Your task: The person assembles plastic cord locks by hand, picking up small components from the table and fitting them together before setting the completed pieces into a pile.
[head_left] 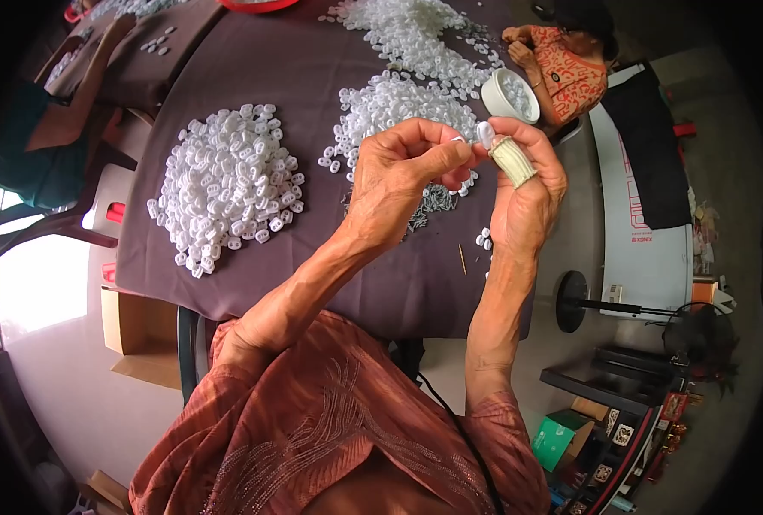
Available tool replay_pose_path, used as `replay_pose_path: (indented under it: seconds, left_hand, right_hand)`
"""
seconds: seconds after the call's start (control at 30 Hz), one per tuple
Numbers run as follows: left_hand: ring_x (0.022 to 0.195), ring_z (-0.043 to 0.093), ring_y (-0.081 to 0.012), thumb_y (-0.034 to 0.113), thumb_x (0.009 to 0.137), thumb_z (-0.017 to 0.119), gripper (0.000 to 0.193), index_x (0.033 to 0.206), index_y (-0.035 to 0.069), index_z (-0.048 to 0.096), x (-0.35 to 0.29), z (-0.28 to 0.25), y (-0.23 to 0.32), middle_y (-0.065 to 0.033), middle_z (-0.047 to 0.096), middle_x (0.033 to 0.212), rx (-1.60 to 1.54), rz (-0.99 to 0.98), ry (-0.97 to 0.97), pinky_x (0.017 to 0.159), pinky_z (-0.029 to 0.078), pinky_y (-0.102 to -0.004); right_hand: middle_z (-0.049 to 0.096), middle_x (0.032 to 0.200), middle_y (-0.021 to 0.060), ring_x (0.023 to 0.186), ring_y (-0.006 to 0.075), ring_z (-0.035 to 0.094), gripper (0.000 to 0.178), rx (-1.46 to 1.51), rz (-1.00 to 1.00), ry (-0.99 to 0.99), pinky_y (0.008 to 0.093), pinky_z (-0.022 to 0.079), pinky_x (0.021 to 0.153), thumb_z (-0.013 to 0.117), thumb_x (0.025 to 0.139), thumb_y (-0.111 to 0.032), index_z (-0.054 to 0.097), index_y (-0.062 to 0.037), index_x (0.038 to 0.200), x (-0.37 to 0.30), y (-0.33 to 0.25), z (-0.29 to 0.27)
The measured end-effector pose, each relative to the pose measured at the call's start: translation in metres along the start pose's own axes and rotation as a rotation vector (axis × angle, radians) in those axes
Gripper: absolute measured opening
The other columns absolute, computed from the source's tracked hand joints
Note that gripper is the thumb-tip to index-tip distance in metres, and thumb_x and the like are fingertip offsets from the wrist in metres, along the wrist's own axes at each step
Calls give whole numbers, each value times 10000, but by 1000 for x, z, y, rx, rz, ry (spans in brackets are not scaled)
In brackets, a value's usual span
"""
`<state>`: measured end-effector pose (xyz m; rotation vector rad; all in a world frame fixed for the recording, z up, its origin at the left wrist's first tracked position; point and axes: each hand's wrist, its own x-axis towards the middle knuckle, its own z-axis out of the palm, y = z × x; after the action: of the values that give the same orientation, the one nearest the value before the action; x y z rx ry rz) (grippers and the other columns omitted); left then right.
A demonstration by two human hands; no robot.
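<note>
My right hand [526, 202] is raised over the table, its fingers closed on a small white oval plastic piece [485, 133]. A ribbed, pale yellow sleeve [513, 163] wraps one of its digits, seemingly the thumb. Close beside it, my left hand [399, 176] pinches thumb to forefinger; what sits between the tips is too small to make out. Beneath and behind the hands lie a heap of white two-holed oval pieces [390, 107] and a pile of thin grey metal bits [433, 202], partly covered by my left hand.
Another pile of white pieces [227, 180] covers the table's left side. A white tub [510, 94] of pieces stands at the far right, near a person in an orange patterned top [568, 73]. A thin stick [462, 259] lies near the front. Another person in dark green [42, 154] sits far left.
</note>
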<state>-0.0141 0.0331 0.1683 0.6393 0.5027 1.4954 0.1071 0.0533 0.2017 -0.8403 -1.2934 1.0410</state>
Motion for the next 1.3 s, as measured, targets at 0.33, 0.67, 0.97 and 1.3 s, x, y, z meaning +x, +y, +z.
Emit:
replay_pose_path:
  seconds: [0.33,0.67,0.97,1.3]
  left_hand:
    - [644,566,-112,56,773,599,94,802,-30,576,0,-2,0,-120,632,776,27,19,17,601,458,-227]
    - [669,575,-142,83,788,591,117,839,-19,572,0,-6,-4,-112,625,773,93,15,10,642,467,-260]
    - [654,575,-133,95,783,614,146,859,-26,581,0,-9,-8,-102,623,768,97,25,10,634,472,-253]
    - [631,590,-152,50,759,637,146,846,-58,591,1,-10,-8,-109,614,721,41,13,42,596,486,-256]
  right_hand:
    - [602,856,115,754,160,581,246,-323,-105,-18,260,461,740,444,732,38,574,76,937,-5,-5,5]
    - [622,835,43,746,85,560,232,-368,-168,-86,206,445,668,496,729,57,616,0,919,-5,2,-4]
    - [623,827,46,758,94,567,253,-444,-198,-92,208,450,678,500,708,75,615,-10,917,-7,2,-4]
    - [635,830,77,752,136,600,291,-479,-258,-123,240,474,676,481,664,104,613,-12,896,-9,4,-1]
